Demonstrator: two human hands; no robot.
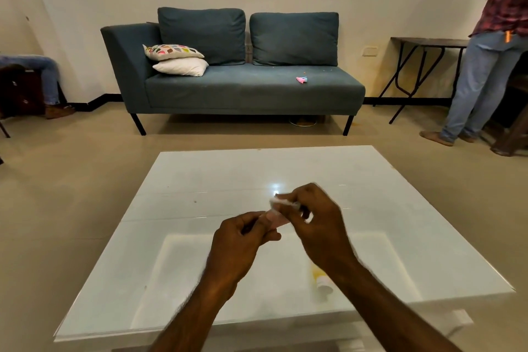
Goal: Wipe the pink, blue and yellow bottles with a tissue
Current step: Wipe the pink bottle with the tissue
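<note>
A blue sofa (234,66) stands against the far wall, with two cushions (177,59) stacked at its left end. Nearer, a white glass table (200,180) fills the foreground. Above it, the left hand (240,248) is closed around a pink bottle (275,220), and the right hand (317,220) pinches a white tissue (281,202) against the bottle's upper end. A yellow bottle (321,280) lies on the table under the right forearm, partly hidden.
</note>
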